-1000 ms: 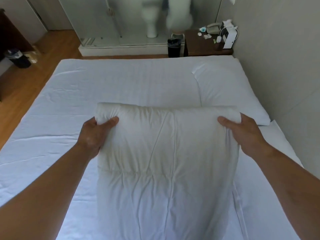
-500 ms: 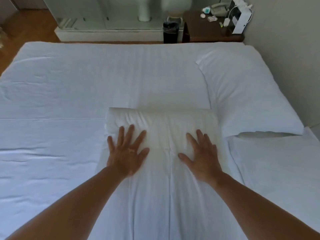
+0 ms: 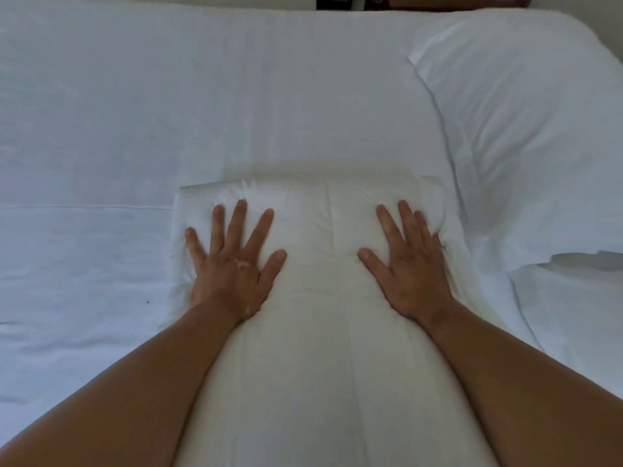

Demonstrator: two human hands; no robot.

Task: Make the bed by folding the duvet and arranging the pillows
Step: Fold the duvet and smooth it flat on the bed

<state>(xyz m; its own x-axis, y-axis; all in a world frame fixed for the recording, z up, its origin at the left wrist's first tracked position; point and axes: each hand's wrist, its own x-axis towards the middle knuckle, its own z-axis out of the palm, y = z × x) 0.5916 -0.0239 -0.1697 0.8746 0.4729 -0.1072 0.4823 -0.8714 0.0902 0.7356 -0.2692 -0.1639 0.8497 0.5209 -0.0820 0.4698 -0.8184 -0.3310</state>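
Two hands flat, fingers spread: left hand [image 3: 232, 264], right hand [image 3: 409, 264] | pressing the folded duvet [image 3: 320, 230] on the bed sheet [image 3: 135, 112], just beside a pillow [image 3: 526, 136] | risk: puffy fold may spring open once pressure lifts.

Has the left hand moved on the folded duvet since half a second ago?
Yes. The left hand has slid outward toward the left edge of the folded duvet.

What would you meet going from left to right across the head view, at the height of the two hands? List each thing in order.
bed sheet → left hand → folded duvet → right hand → pillow
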